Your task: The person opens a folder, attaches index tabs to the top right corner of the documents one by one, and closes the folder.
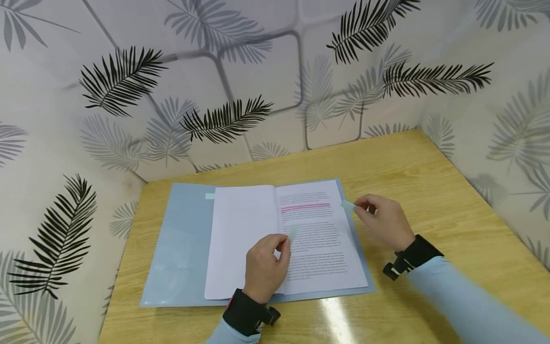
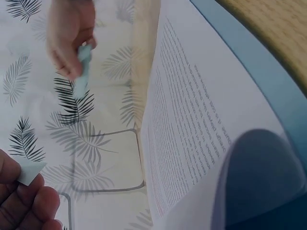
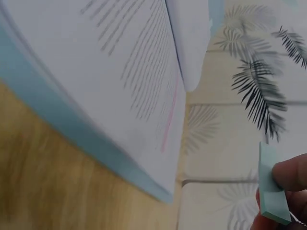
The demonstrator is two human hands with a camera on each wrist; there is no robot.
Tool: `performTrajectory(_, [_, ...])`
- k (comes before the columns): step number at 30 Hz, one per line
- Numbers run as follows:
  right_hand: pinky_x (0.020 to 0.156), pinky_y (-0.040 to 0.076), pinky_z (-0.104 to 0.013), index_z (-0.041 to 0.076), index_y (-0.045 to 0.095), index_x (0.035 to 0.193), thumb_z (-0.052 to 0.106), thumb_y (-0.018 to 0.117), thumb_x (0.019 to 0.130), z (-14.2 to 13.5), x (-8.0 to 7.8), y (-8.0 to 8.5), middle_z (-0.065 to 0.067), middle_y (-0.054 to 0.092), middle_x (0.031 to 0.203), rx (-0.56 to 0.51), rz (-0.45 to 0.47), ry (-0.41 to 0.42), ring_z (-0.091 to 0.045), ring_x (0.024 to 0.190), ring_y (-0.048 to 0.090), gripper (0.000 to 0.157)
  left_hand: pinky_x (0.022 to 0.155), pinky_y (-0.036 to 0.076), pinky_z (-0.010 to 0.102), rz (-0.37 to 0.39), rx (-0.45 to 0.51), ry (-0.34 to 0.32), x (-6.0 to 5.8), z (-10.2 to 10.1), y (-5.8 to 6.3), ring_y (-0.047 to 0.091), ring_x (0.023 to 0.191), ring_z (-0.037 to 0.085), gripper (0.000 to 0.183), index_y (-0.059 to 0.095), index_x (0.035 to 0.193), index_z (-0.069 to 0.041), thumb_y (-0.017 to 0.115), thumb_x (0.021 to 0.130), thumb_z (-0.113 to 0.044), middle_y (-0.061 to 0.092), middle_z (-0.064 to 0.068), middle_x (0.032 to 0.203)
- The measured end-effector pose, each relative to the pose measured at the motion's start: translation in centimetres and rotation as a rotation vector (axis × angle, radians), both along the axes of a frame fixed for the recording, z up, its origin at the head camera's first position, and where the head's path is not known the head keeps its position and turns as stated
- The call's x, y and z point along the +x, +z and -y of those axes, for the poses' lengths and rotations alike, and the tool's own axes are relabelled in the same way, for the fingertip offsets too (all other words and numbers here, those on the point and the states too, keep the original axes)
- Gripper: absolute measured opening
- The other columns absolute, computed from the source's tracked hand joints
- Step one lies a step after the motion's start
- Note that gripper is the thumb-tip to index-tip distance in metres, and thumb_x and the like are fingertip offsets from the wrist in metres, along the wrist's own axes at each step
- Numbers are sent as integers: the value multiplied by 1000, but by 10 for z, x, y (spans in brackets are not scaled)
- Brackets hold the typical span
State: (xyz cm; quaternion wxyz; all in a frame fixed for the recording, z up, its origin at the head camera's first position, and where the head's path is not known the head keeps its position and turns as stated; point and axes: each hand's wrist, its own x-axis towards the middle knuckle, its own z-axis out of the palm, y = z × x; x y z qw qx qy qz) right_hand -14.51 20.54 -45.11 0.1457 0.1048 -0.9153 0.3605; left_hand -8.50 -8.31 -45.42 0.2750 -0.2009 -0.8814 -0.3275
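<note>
A stapled-looking document lies open on the wooden table, its right page (image 1: 318, 258) printed and its left page (image 1: 242, 239) blank. Pink highlighter lines (image 1: 305, 208) run across the upper right page. Over that page, my left hand (image 1: 267, 265) pinches a single pale green sticky tab (image 1: 292, 233) between thumb and forefinger. Beyond the page's right edge, my right hand (image 1: 387, 222) holds a small pad of pale green sticky tabs (image 3: 273, 187), with its thickness showing in the right wrist view. Both hands are raised above the paper in the wrist views.
Under the pages is a light blue cover (image 1: 185, 248), spread flat. Another pale green tab (image 1: 209, 196) sticks out at the left page's upper edge. Wood tabletop (image 1: 434, 200) extends right, and a leaf-patterned wall covering (image 1: 275, 86) stands behind.
</note>
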Motion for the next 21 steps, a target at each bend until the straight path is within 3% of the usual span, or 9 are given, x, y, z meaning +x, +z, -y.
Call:
performTrajectory(5, [61,42,-32,7,66,101,21,61,94,-43,-8,-15,-5,62,85,16,277,17,-21,73,52,17,56,46,19,0,5,5,-3,2,1,57,67,6,5,70,89,-7,67,88,-10,66,-2,77])
performTrajectory(9, [63,43,-31,3,65,104,20,61,94,-66,-14,-29,-6,62,87,37,390,44,-20,75,52,20,57,47,19,7,6,14,-4,4,2,57,69,7,5,71,89,-7,68,88,-11,65,-2,78])
performTrajectory(15, [64,41,-32,2,67,102,16,62,91,-77,-20,-38,-5,63,84,114,409,70,-19,73,53,18,56,45,19,25,24,25,-5,5,4,54,69,6,8,72,90,-6,68,88,-12,60,-2,76])
performTrajectory(21, [62,43,-31,4,68,100,15,64,90,-78,-24,-42,-5,65,84,178,441,61,-19,71,54,16,56,46,19,21,53,6,-10,5,5,56,67,7,7,71,91,-5,68,88,-10,64,-1,78])
